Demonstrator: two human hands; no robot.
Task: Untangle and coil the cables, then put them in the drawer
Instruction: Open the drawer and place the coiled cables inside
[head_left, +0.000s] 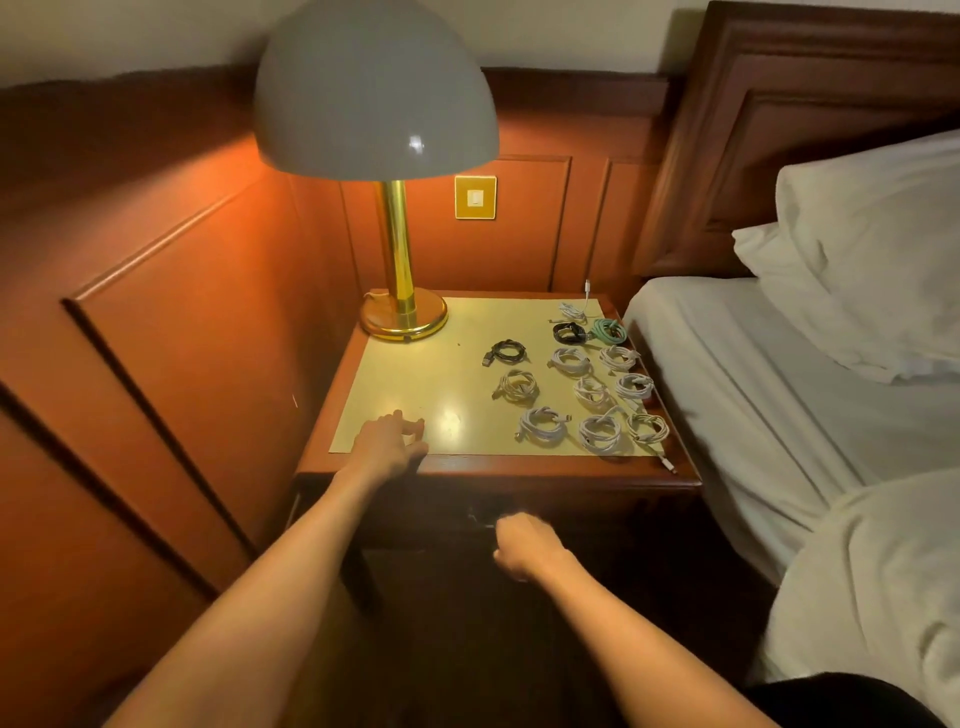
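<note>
As a person leans over a bedside surface (426, 379) in lamplight, about a dozen coiled cables (592, 392) lie in loose rows on its right half, near the bed (737, 374) and well apart from the brass-stemmed lamp (397, 291) at the back left. Most coils are white or pale grey; two are black (506, 353), and one is green (609, 330). Each is wound into a small ring, and one white plug end (667, 462) trails over the front edge. They look light, limp and slightly springy, so a coil lifted by a single strand would probably unwind. The surer hold is a pinch across the whole bundle of loops, with stray ends tucked in. The left hand (389, 441) rests at the front left corner of the surface, its fingers (410, 423) loosely bent with the tips on the top, holding nothing. The right hand (524, 545) is lower, at the dark drawer (597, 514) front, which appears closed. Its fingers are curled beside a small handle (479, 517), but blur and shadow hide whether they have hold of it. No cable is in the drawer yet, as far as can be seen.
</note>
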